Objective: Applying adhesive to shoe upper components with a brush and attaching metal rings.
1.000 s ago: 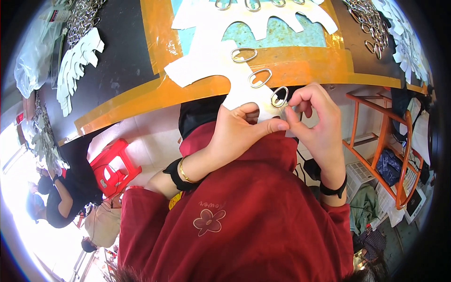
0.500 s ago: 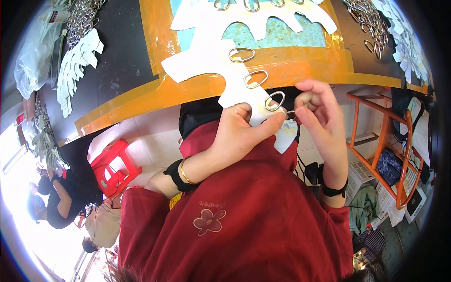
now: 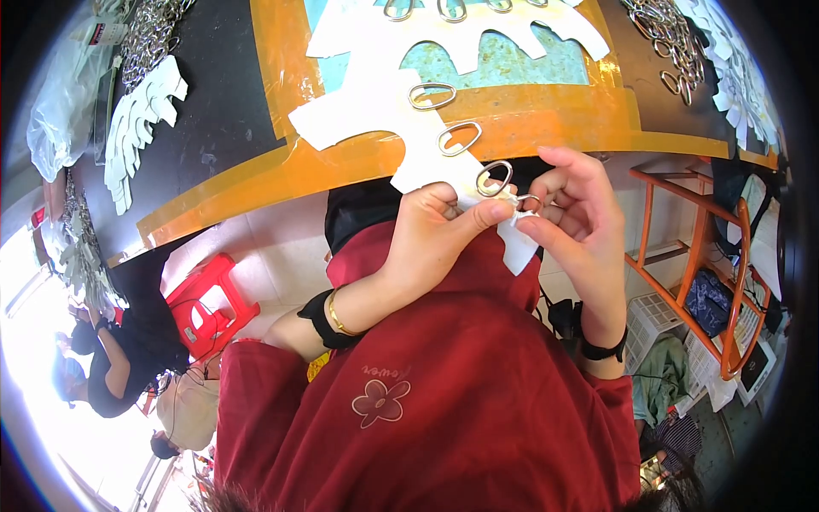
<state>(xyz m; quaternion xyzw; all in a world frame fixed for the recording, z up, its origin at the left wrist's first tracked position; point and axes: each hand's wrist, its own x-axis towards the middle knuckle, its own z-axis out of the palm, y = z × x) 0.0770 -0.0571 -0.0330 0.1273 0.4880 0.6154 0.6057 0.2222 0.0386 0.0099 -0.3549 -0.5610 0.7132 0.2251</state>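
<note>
A white, comb-edged cut-out piece [image 3: 415, 145] hangs over the table's near edge toward me. Oval metal rings [image 3: 432, 84] lie in a row along its prongs. My left hand [image 3: 433, 230] is closed on the piece near its end, thumb on top, beside one upright ring [image 3: 510, 175]. At the last prong, my right hand [image 3: 584, 218] pinches the folded white tab with thumb and curled fingers. Another metal ring [image 3: 530, 197] shows there, partly hidden by the fingers. A second white cut-out [image 3: 435, 30] with rings lies farther back on the table.
Orange tape [image 3: 546, 115] borders the dark table [image 3: 222, 111]. Ring heaps [image 3: 153, 43] and stacked white cut-outs [image 3: 141, 128] sit at left, with similar ones [image 3: 670, 43] at right. A red stool [image 3: 213, 307] and another person [image 3: 119, 367] are left; an orange metal frame [image 3: 695, 256] stands right.
My right thumb and fingers have closed in on the folded tab and its ring. The white piece has shifted slightly left, along with my left hand.
</note>
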